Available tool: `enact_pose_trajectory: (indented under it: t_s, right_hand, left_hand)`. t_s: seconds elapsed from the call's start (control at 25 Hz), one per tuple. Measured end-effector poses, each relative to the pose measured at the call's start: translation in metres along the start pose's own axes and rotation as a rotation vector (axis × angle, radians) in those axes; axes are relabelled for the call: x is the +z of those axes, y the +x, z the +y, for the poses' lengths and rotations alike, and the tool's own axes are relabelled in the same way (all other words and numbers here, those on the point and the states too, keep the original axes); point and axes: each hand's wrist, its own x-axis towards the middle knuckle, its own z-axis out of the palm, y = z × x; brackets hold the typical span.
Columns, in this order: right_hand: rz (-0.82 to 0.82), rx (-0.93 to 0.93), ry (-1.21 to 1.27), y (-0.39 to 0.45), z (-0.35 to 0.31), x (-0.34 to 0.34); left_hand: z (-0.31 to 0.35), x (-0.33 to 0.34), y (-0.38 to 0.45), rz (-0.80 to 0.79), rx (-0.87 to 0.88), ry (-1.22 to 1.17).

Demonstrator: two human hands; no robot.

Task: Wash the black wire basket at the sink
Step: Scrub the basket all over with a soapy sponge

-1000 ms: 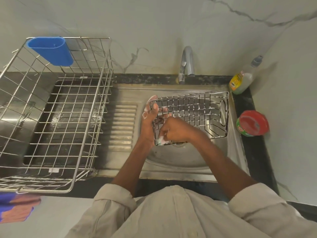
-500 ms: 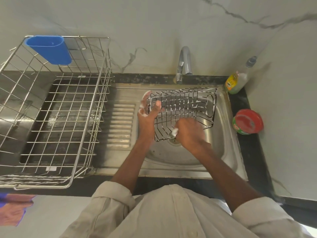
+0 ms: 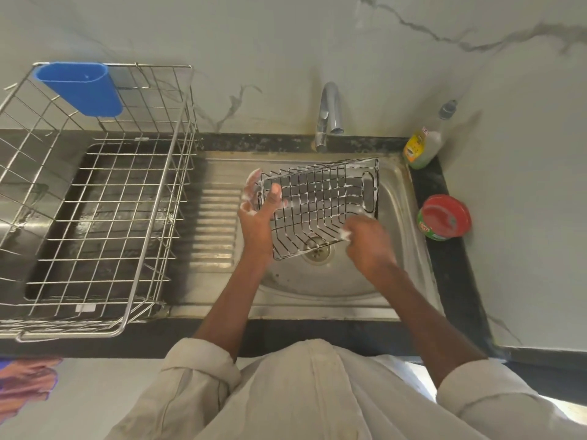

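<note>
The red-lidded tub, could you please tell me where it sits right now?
In the head view, the red-lidded tub sits on the dark counter right of the sink, just in front of the dish soap bottle.

I can't read any wording from here. The bottle (image 3: 424,144) by the wall carries a yellow label, and the red-lidded tub (image 3: 443,217) shows red marks on its green side, both too blurred to make out.
</note>
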Motion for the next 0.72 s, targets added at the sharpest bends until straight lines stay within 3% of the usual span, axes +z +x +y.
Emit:
enact_pose_trajectory:
  t_s: [0.16, 0.4, 0.48, 0.56, 0.72]
  right_hand:
    - [0.049, 0.138, -0.070, 0.001, 0.008, -0.002]
    - [-0.159, -0.143, 0.245, 0.012, -0.066, 0.023]
    - [-0.165, -0.188, 0.198, 0.020, -0.086, 0.032]
    - [-0.224, -0.279, 0.086, 0.022, -0.091, 0.032]
    - [-0.413, -0.329, 0.268, 0.044, -0.066, 0.009]
  left_hand:
    - [0.000, -0.003, -0.008, -0.039, 0.032, 0.028]
    - [0.013, 0.001, -0.018, -0.127, 0.017, 0.037]
    - [0.017, 0.005, -0.020, -0.172, 0.010, 0.014]
    - [0.018, 0.005, -0.017, -0.205, -0.003, -0.022]
    - [0.018, 0.004, -0.008, -0.228, 0.026, 0.026]
